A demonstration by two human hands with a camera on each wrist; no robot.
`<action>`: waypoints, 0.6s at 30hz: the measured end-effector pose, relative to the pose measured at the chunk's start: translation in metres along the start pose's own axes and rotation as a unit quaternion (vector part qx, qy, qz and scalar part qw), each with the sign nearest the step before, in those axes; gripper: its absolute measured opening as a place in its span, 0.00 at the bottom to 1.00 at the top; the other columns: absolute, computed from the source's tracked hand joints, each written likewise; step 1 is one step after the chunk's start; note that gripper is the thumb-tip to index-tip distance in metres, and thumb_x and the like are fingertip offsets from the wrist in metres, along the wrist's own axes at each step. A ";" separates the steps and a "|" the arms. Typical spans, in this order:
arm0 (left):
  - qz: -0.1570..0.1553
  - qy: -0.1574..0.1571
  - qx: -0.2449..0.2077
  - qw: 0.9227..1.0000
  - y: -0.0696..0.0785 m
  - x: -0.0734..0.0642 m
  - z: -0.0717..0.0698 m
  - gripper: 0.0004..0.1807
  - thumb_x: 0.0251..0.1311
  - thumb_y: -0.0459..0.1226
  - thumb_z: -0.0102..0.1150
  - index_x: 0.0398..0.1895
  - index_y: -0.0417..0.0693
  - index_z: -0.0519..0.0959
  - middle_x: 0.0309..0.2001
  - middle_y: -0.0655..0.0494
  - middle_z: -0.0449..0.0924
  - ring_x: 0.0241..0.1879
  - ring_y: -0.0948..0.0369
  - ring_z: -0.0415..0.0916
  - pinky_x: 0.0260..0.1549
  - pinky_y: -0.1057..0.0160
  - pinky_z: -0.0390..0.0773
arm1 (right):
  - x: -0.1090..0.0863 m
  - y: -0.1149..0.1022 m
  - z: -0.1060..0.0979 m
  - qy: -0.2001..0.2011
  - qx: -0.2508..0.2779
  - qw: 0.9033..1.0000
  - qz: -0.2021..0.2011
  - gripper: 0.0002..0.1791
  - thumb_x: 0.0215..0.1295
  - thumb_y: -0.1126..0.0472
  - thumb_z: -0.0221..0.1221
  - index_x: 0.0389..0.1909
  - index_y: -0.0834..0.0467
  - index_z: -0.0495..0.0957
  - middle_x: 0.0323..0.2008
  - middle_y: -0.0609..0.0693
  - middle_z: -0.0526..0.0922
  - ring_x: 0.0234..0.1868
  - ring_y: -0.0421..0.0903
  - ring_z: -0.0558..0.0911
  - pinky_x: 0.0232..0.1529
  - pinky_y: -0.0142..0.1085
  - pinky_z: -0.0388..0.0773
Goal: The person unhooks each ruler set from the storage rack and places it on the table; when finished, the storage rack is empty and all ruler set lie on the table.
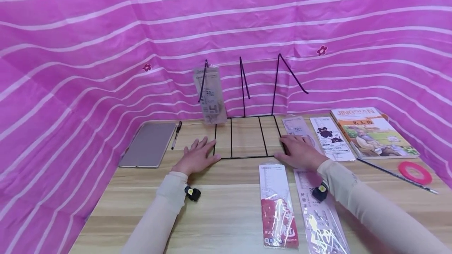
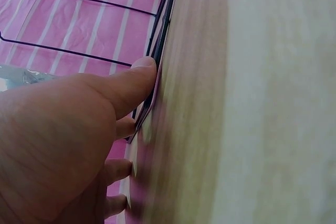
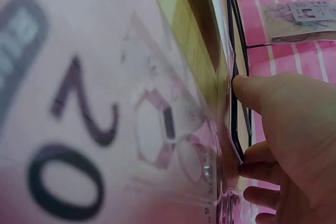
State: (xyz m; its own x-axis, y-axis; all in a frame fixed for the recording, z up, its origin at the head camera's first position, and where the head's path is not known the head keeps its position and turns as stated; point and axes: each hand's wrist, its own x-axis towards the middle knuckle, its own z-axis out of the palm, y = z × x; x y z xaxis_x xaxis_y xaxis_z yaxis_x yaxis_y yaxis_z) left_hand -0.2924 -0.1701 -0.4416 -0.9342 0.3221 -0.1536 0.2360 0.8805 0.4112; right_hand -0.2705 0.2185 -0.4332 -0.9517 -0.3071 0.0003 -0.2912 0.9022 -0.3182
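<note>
A black wire display rack [image 1: 247,157] with three upright hooks stands on the wooden table. My left hand [image 1: 198,156] holds the rack's front left corner, thumb on the front wire and index finger at the side wire. At the front right corner my right hand [image 1: 300,150] grips the frame the same way, its thumb [image 3: 249,90] against the black wire. From the rack's left hook hangs a packaged ruler set [image 1: 212,97]; the other two hooks are bare. Beneath and beside the right hand lies a pale purple ruler set [image 1: 296,126], partly covered by it.
Nearer me lie a red-and-white ruler set [image 1: 277,207] and a purple ruler set [image 1: 319,214], partly under the right forearm. To the right are a cat-print ruler set [image 1: 330,136], a book [image 1: 379,138], a pencil [image 1: 392,173] and a pink ring [image 1: 414,172]. A grey notebook [image 1: 148,144] and pen [image 1: 176,134] lie left.
</note>
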 end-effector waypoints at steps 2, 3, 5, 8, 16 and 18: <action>0.000 0.002 0.000 1.000 0.000 0.001 0.000 0.42 0.74 0.65 0.50 0.86 0.65 0.54 0.87 0.49 0.40 0.85 0.38 0.34 0.76 0.22 0.33 | 0.000 0.000 -0.001 0.003 0.000 1.000 -0.002 0.44 0.74 0.36 0.59 0.77 0.63 0.66 0.78 0.67 0.65 0.79 0.71 0.59 0.77 0.71 0.49; 0.001 0.005 -0.002 1.000 0.000 0.002 -0.001 0.43 0.74 0.65 0.50 0.86 0.64 0.54 0.87 0.49 0.40 0.85 0.39 0.34 0.76 0.22 0.34 | 0.000 0.000 -0.001 0.003 0.001 1.000 -0.002 0.44 0.74 0.37 0.59 0.77 0.64 0.66 0.78 0.68 0.65 0.79 0.71 0.60 0.77 0.70 0.49; 0.004 0.022 -0.013 1.000 -0.001 0.003 -0.002 0.43 0.74 0.65 0.51 0.85 0.63 0.55 0.87 0.48 0.42 0.85 0.39 0.37 0.76 0.22 0.39 | 0.001 0.000 -0.001 0.002 0.001 1.000 -0.005 0.44 0.73 0.37 0.60 0.76 0.64 0.67 0.77 0.68 0.66 0.79 0.71 0.60 0.76 0.70 0.51; 0.013 0.067 -0.051 0.996 -0.004 0.007 -0.011 0.42 0.73 0.64 0.52 0.84 0.63 0.57 0.87 0.47 0.43 0.85 0.39 0.42 0.74 0.22 0.51 | 0.004 0.001 -0.001 0.002 -0.001 1.000 -0.008 0.43 0.73 0.37 0.61 0.76 0.65 0.68 0.76 0.68 0.67 0.78 0.71 0.62 0.75 0.70 0.53; 0.048 0.188 -0.136 0.972 -0.006 0.022 -0.046 0.38 0.72 0.64 0.54 0.81 0.67 0.63 0.88 0.57 0.38 0.84 0.37 0.45 0.68 0.23 0.63 | 0.006 0.003 -0.005 -0.001 -0.006 1.000 -0.016 0.42 0.72 0.39 0.62 0.74 0.65 0.69 0.75 0.69 0.69 0.76 0.72 0.64 0.75 0.70 0.55; 0.068 0.213 -0.150 0.963 -0.005 0.029 -0.050 0.36 0.73 0.62 0.55 0.79 0.64 0.66 0.87 0.56 0.42 0.83 0.38 0.48 0.68 0.26 0.67 | 0.007 0.002 -0.006 -0.005 -0.010 1.000 -0.018 0.42 0.72 0.39 0.62 0.74 0.65 0.69 0.74 0.69 0.69 0.76 0.72 0.64 0.75 0.71 0.55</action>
State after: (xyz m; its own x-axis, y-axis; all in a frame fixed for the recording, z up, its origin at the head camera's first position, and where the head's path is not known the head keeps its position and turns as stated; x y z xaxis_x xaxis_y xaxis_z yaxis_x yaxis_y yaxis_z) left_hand -0.3346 -0.1828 -0.4030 -0.9404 0.1990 0.2756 0.3351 0.6792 0.6530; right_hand -0.2784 0.2201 -0.4281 -0.9396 -0.3422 0.0029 -0.3273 0.8962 -0.2994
